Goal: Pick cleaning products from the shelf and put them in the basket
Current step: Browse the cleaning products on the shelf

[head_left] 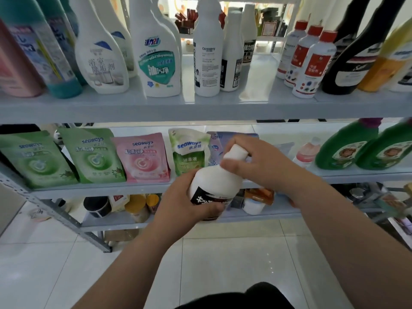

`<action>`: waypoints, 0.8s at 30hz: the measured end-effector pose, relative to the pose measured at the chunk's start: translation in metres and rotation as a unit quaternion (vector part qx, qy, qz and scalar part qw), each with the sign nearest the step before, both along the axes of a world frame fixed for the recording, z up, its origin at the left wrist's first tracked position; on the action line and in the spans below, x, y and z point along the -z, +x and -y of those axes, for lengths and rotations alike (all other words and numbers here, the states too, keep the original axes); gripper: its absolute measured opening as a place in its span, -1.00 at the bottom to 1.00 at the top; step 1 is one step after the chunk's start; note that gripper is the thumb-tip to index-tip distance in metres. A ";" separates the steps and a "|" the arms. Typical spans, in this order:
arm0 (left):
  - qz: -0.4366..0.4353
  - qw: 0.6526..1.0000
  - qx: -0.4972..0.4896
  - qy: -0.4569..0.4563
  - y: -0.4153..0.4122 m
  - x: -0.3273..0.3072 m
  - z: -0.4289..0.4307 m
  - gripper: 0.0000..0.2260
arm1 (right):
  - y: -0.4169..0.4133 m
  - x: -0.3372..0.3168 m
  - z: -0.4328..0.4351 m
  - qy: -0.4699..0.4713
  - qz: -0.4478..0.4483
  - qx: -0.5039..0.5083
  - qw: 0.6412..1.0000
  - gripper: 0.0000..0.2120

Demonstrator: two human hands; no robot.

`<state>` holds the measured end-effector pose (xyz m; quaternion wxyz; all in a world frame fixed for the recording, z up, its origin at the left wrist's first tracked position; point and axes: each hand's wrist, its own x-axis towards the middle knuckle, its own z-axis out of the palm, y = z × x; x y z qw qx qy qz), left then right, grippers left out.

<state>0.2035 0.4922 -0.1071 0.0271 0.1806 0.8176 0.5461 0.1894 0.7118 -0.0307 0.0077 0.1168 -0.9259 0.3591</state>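
“seaways” on four pouches [142, 157] left of the right hand's fingers [247, 142], “Oil enemy” on a white bottle [207, 61] above them, “キッ” on the held bottle [214, 181]

I hold a white bottle [215, 181] with a black label and a white cap [235, 152], its top tilted to the right, in front of the shelf [200, 108]. My left hand [178, 197] wraps its lower body; my right hand [263, 161] grips its neck and cap. Spray bottles [159, 52] stand on the upper board, refill pouches [142, 157] on the middle one.
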 end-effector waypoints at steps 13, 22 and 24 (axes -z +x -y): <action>-0.244 0.965 0.055 -0.071 -0.105 -0.159 -0.075 -0.44 | -0.027 -0.145 -0.103 0.093 -0.277 -0.025 0.956 -0.60; -0.379 0.842 0.036 -0.381 -0.203 -0.248 -0.162 -0.55 | -0.113 -0.199 -0.190 0.362 -0.453 -0.014 0.814 -0.56; -0.370 0.796 0.028 -0.478 -0.229 -0.255 -0.189 -0.55 | -0.137 -0.204 -0.207 0.395 -0.452 -0.012 0.799 -0.48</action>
